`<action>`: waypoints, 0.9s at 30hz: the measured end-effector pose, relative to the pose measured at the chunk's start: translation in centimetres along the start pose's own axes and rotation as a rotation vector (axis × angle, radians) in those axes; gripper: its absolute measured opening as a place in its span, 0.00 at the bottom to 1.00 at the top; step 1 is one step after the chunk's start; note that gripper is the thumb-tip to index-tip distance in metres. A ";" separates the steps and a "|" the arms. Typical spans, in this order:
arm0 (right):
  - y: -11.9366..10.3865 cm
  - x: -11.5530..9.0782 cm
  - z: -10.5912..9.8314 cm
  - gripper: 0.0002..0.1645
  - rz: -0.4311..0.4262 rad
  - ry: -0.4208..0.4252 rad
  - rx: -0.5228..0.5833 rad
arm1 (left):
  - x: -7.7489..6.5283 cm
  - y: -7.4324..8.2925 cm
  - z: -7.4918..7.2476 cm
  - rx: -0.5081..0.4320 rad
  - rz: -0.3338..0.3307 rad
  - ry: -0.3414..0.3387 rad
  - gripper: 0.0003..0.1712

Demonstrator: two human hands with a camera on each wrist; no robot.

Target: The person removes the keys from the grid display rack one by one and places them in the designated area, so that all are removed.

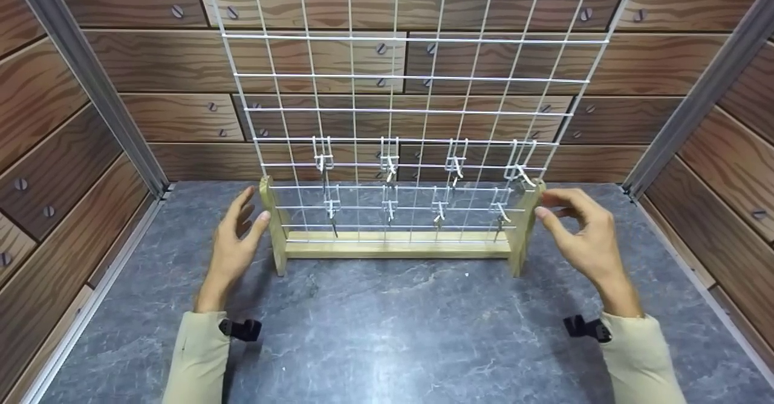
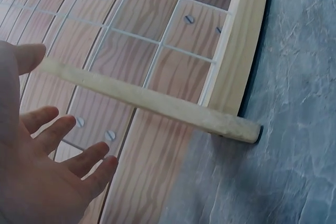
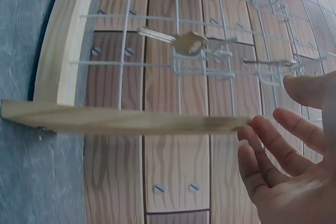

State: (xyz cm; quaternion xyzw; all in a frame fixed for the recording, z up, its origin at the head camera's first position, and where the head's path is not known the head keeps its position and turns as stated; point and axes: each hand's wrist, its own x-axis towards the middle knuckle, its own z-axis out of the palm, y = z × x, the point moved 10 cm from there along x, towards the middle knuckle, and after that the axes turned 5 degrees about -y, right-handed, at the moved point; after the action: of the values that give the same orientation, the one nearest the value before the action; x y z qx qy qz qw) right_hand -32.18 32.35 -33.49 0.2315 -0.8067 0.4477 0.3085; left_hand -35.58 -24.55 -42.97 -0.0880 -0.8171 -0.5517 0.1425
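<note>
A white wire grid rack (image 1: 390, 110) stands upright in a wooden base (image 1: 396, 248) with a post at each end. Two rows of white hooks carry small keys; one key (image 3: 189, 43) shows plainly in the right wrist view. My left hand (image 1: 233, 241) is beside the left post (image 2: 142, 99), fingers spread and loosely bent, holding nothing. At the other end, my right hand (image 1: 586, 234) has its fingertips at the top of the right post (image 3: 142, 120), close to or touching it. Its thumb stands apart from the fingers, with nothing gripped between them.
The rack stands on a grey marbled tabletop (image 1: 387, 331). Wood-patterned panels (image 1: 484, 62) wall the back and sides, with metal rails (image 1: 100, 83) at the corners. A black wrist mount (image 1: 242, 329) sits on each sleeve.
</note>
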 end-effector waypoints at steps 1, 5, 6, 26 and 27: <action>-0.1 0.0 0.1 0.18 0.000 -0.003 0.010 | 0.0 0.1 0.1 -0.008 0.003 0.000 0.38; -0.2 -0.1 0.6 0.17 -0.006 -0.016 0.049 | 0.1 0.1 0.3 -0.038 0.013 0.006 0.38; -0.2 -0.2 0.7 0.17 -0.009 -0.018 0.056 | 0.1 0.0 0.4 -0.046 0.016 0.009 0.38; 0.3 -0.7 3.3 0.14 0.030 -0.088 0.054 | 0.1 0.1 1.2 -0.163 -0.010 0.032 0.36; 0.3 -0.7 3.5 0.14 0.037 -0.092 0.053 | 0.1 0.1 1.3 -0.162 -0.007 0.031 0.36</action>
State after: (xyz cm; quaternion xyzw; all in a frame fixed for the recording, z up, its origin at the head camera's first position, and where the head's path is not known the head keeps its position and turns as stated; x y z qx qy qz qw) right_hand -32.89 29.59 -35.63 0.2450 -0.8122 0.4631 0.2564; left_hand -35.82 -23.33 -43.29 -0.0877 -0.7679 -0.6177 0.1454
